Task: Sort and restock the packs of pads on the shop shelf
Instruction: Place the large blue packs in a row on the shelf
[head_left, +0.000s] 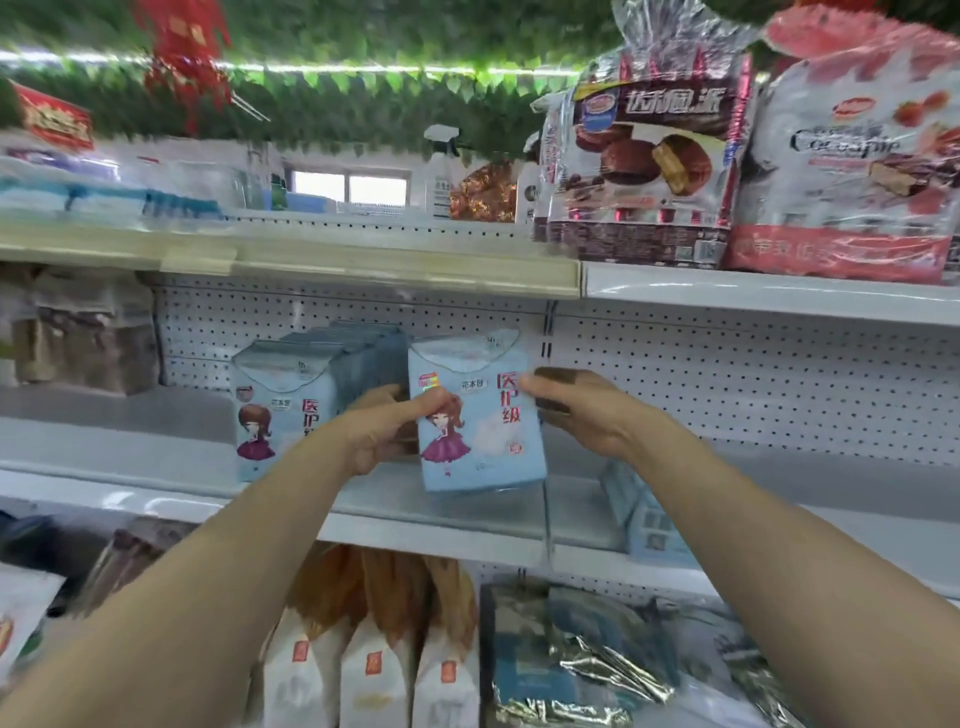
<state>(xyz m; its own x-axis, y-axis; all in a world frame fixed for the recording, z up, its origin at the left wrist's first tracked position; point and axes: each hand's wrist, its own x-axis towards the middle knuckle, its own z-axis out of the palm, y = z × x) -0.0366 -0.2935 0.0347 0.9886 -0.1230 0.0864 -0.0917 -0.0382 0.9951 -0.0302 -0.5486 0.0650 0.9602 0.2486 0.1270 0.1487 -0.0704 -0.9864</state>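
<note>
Goods (85, 338) at nine o'clock are blurring illegibly; left hand (382, 431) and right hand (589, 413) are gripping opposite edges of the pad pack (480, 415).

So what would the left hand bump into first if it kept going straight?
The left hand already grips the pack. Pushing on, it would probably meet the row of packs behind, though depth is unclear.

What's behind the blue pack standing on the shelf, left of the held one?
Behind the standing pack, similar packs run back toward the perforated back panel; only tops and one side show. The left hand, gripping the held pack, hides their lower part; count unclear.
</note>
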